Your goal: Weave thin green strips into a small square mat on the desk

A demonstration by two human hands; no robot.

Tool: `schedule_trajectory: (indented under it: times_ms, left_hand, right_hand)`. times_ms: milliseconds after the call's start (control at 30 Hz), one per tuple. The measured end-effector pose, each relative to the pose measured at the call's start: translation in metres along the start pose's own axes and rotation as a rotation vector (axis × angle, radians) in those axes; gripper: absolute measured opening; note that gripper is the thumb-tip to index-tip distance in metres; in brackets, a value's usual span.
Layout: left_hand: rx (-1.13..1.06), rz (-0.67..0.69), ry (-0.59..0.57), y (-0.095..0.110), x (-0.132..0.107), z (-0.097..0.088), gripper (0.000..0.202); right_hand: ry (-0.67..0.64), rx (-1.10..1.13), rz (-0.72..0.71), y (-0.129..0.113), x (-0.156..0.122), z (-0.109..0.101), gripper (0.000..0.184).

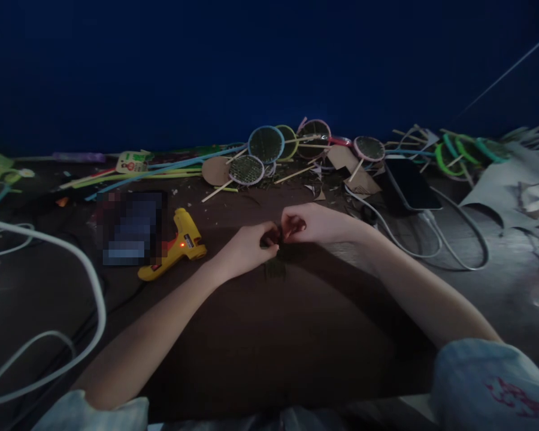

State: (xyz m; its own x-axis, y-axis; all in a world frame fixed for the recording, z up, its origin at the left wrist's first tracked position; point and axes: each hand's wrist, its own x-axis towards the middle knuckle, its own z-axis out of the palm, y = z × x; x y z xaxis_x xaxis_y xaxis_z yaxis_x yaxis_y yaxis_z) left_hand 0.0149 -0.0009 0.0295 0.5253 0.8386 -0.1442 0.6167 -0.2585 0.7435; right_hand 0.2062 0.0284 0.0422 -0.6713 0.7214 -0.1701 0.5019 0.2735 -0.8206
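Over the middle of the dark table, my left hand (250,246) and my right hand (308,222) meet with fingertips close together. The left fingers curl around a small dark thing whose kind I cannot make out. My right thumb and fingers are pinched at its right side, and what they grip is too small and dim to name. To the left of my left hand lies a yellow hot glue gun (186,239) with a lit orange light. Beyond both hands lie small round net rackets, among them a blue-rimmed one (266,144) and a pale purple-rimmed one (246,170).
A phone (413,182) on a white cable lies at the right. Cardboard pieces (216,171), sticks and coloured strips line the wall. A blurred-out dark object (132,224) sits beside the glue gun. A thick white cable (96,287) loops at the left.
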Motion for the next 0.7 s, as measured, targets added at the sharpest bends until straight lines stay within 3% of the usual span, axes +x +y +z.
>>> schedule_trajectory:
  times_ms: [267, 433, 700]
  left_hand:
    - [0.04, 0.009, 0.006, -0.001, 0.001, 0.001, 0.023]
    - [0.048, 0.038, 0.014, -0.001, 0.001, 0.002, 0.021]
    - [-0.075, 0.052, 0.012, -0.006, 0.0, 0.001, 0.022]
  right_hand:
    - [-0.047, 0.007, 0.131, -0.001, -0.002, -0.007, 0.013]
    - [0.016, -0.115, 0.172, 0.002, 0.0, -0.002, 0.009]
    - [0.0, -0.296, 0.216, 0.001, 0.004, 0.002, 0.011]
